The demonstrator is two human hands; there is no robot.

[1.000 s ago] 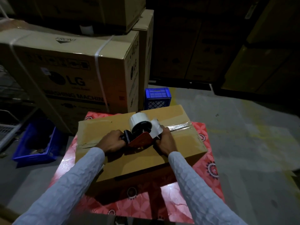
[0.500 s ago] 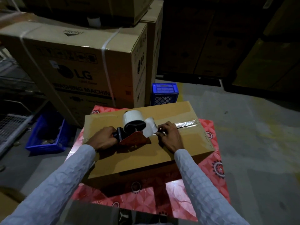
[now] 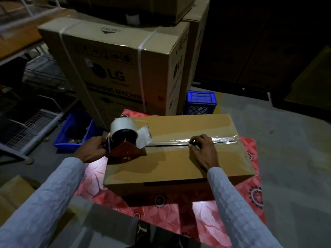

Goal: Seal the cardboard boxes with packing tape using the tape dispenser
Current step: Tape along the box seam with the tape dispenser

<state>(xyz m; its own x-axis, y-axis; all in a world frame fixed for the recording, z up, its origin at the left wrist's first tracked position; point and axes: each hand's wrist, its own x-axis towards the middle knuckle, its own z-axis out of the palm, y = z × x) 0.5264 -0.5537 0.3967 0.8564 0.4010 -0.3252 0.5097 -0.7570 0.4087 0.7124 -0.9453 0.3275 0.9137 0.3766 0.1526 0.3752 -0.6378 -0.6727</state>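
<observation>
The box [image 3: 179,154] lies in the middle of the frame on a red cloth [image 3: 161,208]. The left hand [image 3: 91,149] grips the dispenser [image 3: 125,140] at the box's left end. The right hand [image 3: 202,149] presses with bent fingers on the tape [image 3: 222,139] over the seam. The step in hand appears to be laying the strip along the seam; next the dispenser likely must go over the left edge and cut.

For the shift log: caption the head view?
Left hand pulls tape dispenser along box seam; right hand presses tape down.
</observation>
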